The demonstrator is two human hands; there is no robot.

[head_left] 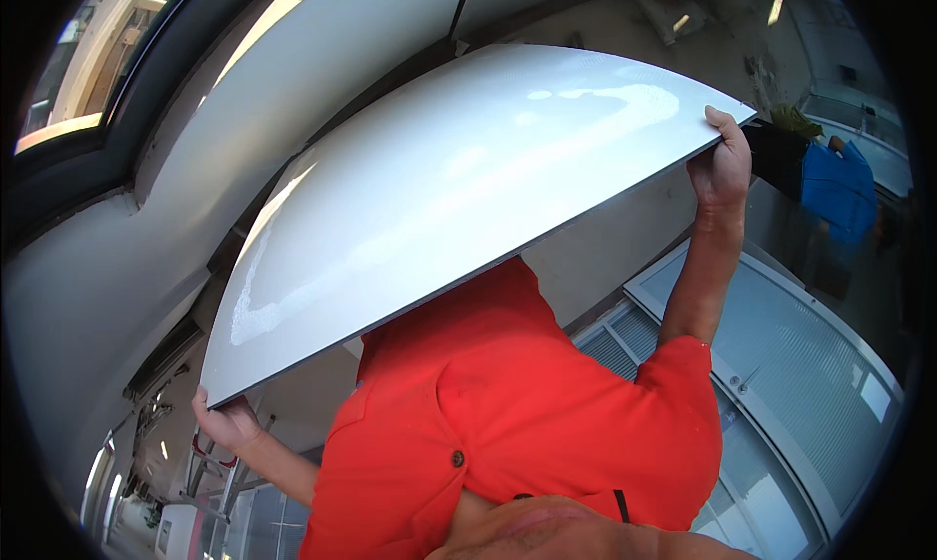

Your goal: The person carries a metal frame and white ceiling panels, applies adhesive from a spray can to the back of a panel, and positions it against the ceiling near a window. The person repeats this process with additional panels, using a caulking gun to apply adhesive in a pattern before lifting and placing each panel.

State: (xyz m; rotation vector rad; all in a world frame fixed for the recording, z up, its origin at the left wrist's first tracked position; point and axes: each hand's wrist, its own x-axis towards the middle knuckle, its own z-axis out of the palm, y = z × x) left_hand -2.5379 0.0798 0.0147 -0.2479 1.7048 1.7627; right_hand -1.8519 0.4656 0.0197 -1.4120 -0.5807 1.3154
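A large, flat, glossy whitish panel (449, 209) with a thin dark edge spans the view in front of my chest; the fisheye bends its far side into an arc. Pale, wet-looking streaks run near its left and far right ends. My left hand (228, 423) grips the panel's near left corner, thumb on top and fingers underneath. At the near right end my right hand (722, 165) holds it the same way, its thumb over the edge. The fingers below the panel are mostly hidden. What the panel is made of I cannot tell.
A pale wall (107, 277) and a dark-framed window (98, 62) lie to the left. Beyond my left hand stands a stepladder (220, 487). At right is a white-framed glass door (800, 365). A person in blue (839, 189) is farther off on the right.
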